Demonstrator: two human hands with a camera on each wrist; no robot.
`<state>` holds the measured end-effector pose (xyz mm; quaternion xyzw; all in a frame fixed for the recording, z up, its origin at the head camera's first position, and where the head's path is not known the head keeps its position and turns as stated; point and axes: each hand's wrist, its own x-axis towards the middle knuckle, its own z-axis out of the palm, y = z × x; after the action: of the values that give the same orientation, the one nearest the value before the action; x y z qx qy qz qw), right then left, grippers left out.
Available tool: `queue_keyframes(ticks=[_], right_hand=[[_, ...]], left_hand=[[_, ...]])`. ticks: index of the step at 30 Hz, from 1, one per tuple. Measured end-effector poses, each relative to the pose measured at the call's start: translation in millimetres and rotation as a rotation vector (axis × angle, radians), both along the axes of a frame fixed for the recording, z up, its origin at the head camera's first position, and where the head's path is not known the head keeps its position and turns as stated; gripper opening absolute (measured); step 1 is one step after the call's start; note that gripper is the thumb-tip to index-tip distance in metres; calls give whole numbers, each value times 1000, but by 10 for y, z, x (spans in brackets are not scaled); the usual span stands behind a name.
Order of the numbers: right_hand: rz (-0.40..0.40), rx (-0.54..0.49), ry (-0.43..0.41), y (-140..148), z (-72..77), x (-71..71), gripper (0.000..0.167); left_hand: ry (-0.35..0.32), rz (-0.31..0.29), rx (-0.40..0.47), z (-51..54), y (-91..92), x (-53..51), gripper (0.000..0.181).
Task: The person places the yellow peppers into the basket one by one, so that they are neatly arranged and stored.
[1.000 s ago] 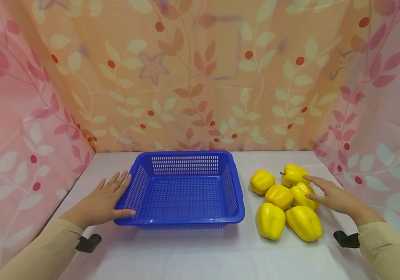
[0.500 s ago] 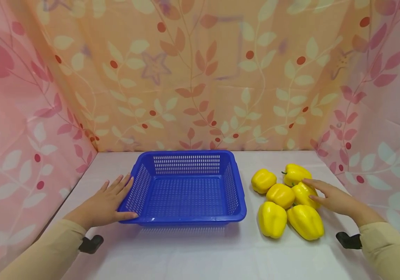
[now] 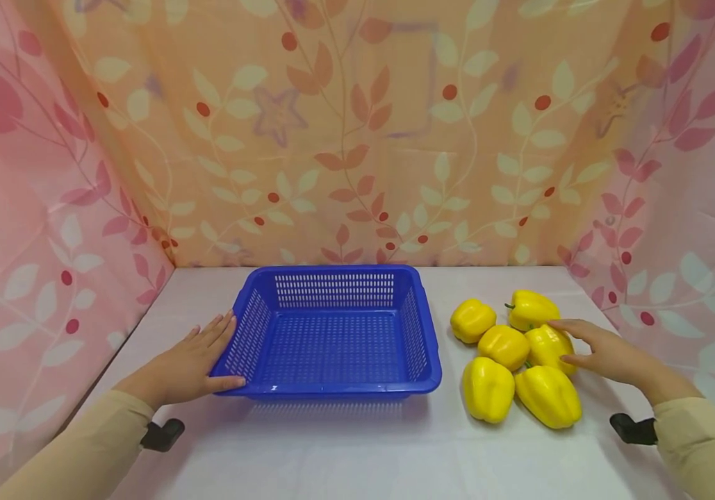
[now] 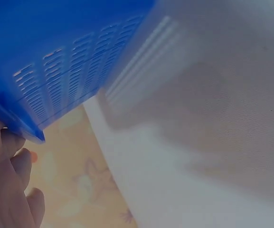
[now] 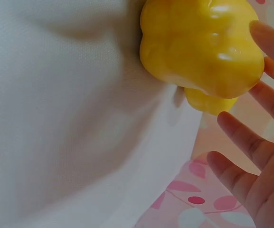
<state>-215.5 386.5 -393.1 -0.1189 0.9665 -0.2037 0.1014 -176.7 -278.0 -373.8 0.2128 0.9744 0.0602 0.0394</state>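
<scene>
An empty blue plastic basket [image 3: 332, 389] with slotted walls stands on the white table. My left hand [image 3: 185, 364] rests on its left rim, fingers spread and nearly straight, thumb at the front left corner; the left wrist view shows fingers beside the basket wall [image 4: 70, 66]. To the basket's right lie several yellow bell peppers [image 3: 488, 390] in a loose group. My right hand [image 3: 613, 357] is at the right side of one pepper [image 3: 547, 347], fingers extended. In the right wrist view the fingers spread beside a pepper [image 5: 203, 47]; firm contact cannot be told.
The white tabletop [image 3: 357, 458] runs in front of the basket. An orange leaf-patterned cloth [image 3: 357, 139] hangs behind it, with pink patterned cloths at the left [image 3: 32, 229] and right [image 3: 695, 229]. A dark strap piece shows at each wrist.
My left hand remains on the basket rim, its fingers a little closer together than a second ago. My right hand stays beside the same pepper. The head view has shifted slightly.
</scene>
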Motion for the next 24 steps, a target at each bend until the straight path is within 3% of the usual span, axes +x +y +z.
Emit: queue_keyframes(ticks=[7, 15, 24], right_hand=[[22, 3, 2, 29, -3, -5, 86], [62, 36, 61, 49, -45, 9, 89], [59, -9, 57, 54, -133, 15, 94]], left_hand=[[-12, 9, 16, -19, 3, 7, 109], [-16, 17, 25, -28, 8, 17, 107], [-20, 10, 25, -2, 16, 20, 107]])
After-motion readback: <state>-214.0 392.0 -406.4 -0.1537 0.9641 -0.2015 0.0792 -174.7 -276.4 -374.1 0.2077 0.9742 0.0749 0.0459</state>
